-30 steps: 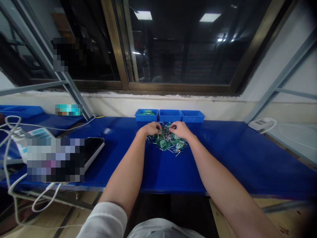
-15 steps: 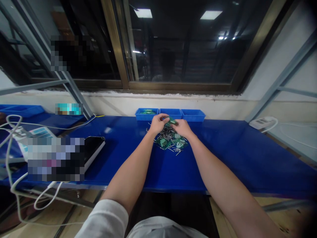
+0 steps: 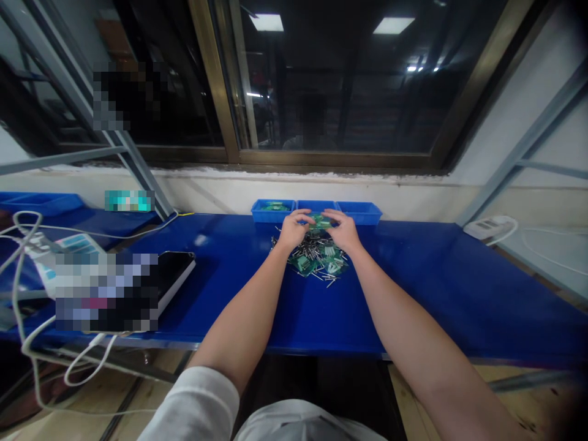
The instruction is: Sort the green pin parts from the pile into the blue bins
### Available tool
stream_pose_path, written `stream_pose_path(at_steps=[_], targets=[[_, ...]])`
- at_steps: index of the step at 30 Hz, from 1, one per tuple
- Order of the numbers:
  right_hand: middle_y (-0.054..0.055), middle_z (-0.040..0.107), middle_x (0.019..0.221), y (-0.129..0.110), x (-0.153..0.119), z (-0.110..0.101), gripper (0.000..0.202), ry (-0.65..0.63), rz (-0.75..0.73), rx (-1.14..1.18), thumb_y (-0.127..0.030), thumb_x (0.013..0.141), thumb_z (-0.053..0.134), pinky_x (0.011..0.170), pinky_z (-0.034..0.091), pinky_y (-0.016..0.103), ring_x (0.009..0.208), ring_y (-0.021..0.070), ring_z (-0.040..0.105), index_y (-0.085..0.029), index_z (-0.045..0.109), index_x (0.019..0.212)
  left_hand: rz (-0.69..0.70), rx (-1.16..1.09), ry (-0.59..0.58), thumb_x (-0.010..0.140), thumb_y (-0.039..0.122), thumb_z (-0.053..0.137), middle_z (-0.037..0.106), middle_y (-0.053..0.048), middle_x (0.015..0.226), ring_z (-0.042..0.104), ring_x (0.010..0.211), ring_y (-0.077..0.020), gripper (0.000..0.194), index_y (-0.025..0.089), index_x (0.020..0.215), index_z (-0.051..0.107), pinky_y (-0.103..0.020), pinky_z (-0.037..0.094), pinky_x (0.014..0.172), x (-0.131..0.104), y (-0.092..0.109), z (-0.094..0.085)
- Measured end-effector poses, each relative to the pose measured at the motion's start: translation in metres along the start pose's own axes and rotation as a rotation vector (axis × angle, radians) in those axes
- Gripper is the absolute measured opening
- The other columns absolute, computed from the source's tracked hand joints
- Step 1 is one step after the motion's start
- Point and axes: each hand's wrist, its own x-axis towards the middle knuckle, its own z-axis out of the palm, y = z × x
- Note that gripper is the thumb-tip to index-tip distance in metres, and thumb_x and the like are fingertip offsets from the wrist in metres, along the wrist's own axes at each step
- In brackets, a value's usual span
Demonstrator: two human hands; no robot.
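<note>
A green circuit board [image 3: 320, 222] is held between my two hands, above the far side of a pile. My left hand [image 3: 295, 231] grips its left edge with thumb and fingers. On its right edge, my right hand [image 3: 342, 231] has the same kind of hold. Below them lies the pile of metal screws or pins [image 3: 310, 247], with more green boards [image 3: 303, 264] mixed in at its near side. Behind my hands stand three joined blue bins; the left bin [image 3: 272, 217] contains green boards, and the right bin [image 3: 362, 218] is partly in view.
On the blue table [image 3: 220, 275], a dark device with a white side [image 3: 177, 275] lies at the left, partly blurred out. White cables [image 3: 21, 275] loop beside it. A white power strip [image 3: 491, 226] sits far right, near a metal frame [image 3: 528, 147].
The board between my hands has turned flatter and sits slightly lower. My right hand has shifted a little, its fingers now reaching over the board's far edge.
</note>
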Motion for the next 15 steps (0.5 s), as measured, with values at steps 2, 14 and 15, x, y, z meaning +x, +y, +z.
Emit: stream_pose_path(at_steps=[2, 14, 15], targets=[[0.008, 0.066, 0.099, -0.0019, -0.0015, -0.0002, 0.026, -0.018, 0.036, -0.021, -0.029, 0.069, 0.062, 0.075, 0.046, 0.029, 0.086, 0.0189, 0.059, -0.015, 0.069, 0.090, -0.028, -0.032, 0.008, 0.062, 0.016, 0.067, 0.063, -0.007, 0.104, 0.057, 0.099, -0.0186, 0.009, 0.015, 0.071, 0.067, -0.034, 0.040, 0.093, 0.0003, -0.0002, 0.0003], [0.002, 0.061, 0.057, 0.0026, -0.0012, 0.0028, 0.040, -0.084, 0.271, -0.047, -0.054, 0.074, 0.052, 0.054, 0.039, 0.025, 0.054, 0.0151, 0.054, -0.016, 0.061, 0.067, -0.220, 0.038, 0.042, 0.071, 0.025, 0.057, 0.060, 0.002, 0.065, 0.054, 0.057, -0.0105, 0.027, 0.018, 0.098, 0.057, -0.023, 0.043, 0.057, -0.0016, 0.0057, 0.0047], [0.003, 0.063, 0.060, 0.0024, -0.0013, 0.0025, 0.039, -0.083, 0.284, -0.045, -0.053, 0.074, 0.051, 0.055, 0.040, 0.025, 0.055, 0.0153, 0.055, -0.016, 0.062, 0.068, -0.231, 0.089, 0.051, 0.072, 0.025, 0.055, 0.060, 0.002, 0.066, 0.055, 0.059, -0.0113, 0.022, 0.017, 0.092, 0.059, -0.023, 0.043, 0.058, -0.0007, 0.0051, 0.0029]])
